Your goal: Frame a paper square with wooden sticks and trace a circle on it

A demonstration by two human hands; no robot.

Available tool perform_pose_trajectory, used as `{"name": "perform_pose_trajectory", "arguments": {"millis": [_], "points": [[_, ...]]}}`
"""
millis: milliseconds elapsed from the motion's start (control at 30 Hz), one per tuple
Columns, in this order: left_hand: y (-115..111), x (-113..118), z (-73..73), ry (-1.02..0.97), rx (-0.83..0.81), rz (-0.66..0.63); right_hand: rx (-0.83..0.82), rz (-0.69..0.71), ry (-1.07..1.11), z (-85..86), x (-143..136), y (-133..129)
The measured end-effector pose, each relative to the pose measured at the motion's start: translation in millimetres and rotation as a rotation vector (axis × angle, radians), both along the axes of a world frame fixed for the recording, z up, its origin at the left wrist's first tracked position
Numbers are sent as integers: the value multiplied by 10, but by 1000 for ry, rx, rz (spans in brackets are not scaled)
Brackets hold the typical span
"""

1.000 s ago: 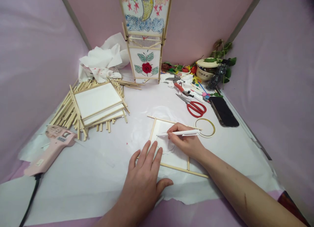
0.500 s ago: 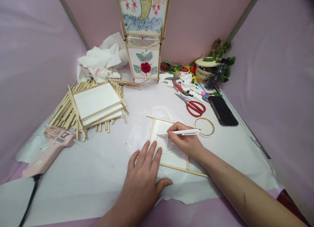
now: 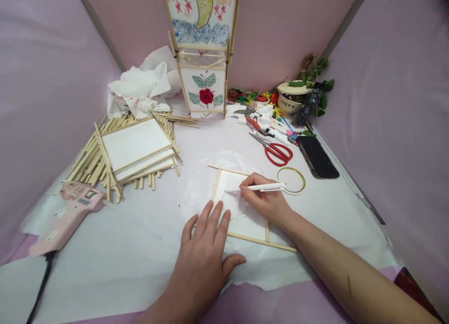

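Observation:
A white pen (image 3: 268, 187) is pinched in my right hand (image 3: 264, 200), its tip at the white paper panel (image 3: 249, 228). Thin sticks form a wooden frame (image 3: 261, 242) around that panel. Faint dotted curved lines show on the paper, partly covered by my right hand. My left hand (image 3: 205, 249) lies flat with its fingers spread, fingertips on the lower left part of the frame and panel. Just beyond my right hand rests a yellow ring (image 3: 304, 180), which looks like a roll of tape.
Red-handled scissors (image 3: 278, 154), pruning shears (image 3: 255, 124) and a phone (image 3: 318, 157) lie at the right. A decorated lantern (image 3: 202, 88) stands at the back. Stick frames (image 3: 136, 144) rest on piled sticks at left, near a pink glue gun (image 3: 68, 216).
The whole view has shifted slightly to the left. The pen tip has barely moved on the paper, and my left hand keeps its place on the frame.

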State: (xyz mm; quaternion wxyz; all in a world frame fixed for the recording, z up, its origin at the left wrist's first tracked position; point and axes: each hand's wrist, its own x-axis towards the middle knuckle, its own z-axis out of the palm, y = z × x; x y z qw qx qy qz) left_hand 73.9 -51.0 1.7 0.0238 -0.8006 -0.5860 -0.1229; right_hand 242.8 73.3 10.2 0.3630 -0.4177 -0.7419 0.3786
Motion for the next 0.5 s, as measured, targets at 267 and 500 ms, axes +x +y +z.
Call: {"name": "perform_pose_trajectory", "arguments": {"millis": [267,500], "points": [[-2,1,10,-1,0,0,11,-3,-1,-23,4,4],[-3,2,9,0,-11,5,-5,-2,6,-13,-3,-2]]}}
